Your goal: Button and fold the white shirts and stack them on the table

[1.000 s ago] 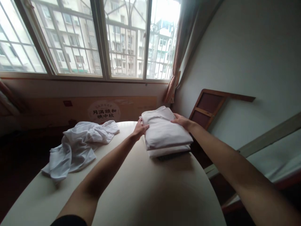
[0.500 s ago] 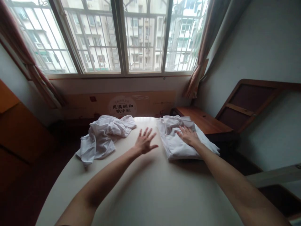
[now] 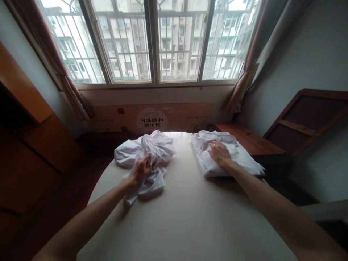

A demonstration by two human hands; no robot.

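Left hand (image 3: 140, 169) grips rumpled cloth (image 3: 127, 151); right hand (image 3: 220, 153), grip unclear, tops folded stack (image 3: 246, 161) near edge; open white table (image 3: 185, 206) between

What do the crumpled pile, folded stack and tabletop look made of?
Crumpled pile: thin matte fabric, likely cotton or a blend; it bunches into soft creases.
Folded stack: similar matte white fabric, by its layered edges and wrinkles.
Tabletop: smooth, pale, slight sheen toward the window; perhaps laminate or paint, can't tell.
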